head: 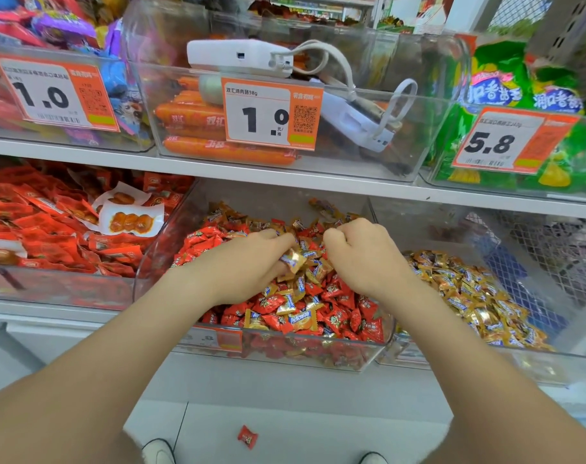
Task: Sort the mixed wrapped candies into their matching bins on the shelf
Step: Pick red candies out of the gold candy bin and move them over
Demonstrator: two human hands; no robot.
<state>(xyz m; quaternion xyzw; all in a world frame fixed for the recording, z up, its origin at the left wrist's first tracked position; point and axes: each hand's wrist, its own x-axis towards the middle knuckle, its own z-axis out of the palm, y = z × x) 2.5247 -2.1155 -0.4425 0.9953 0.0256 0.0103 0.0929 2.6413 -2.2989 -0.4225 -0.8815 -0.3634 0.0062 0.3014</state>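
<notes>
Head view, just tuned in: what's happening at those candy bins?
A person is working in the middle bin of mixed red and gold candies. Their left grip pinches a gold candy; their right grip is curled into the pile, contents unclear. The bin to the right holds gold candies. One red candy lies on the floor.

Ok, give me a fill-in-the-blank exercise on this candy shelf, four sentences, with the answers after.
1. The left hand pinches a candy wrapped in ____.
2. The stray candy on the floor is ____.
3. The price tag on the sausage bin reads ____.
4. The gold-only bin stands to the ____ of the mixed bin.
Answers: gold; red; 1.0; right.
</notes>
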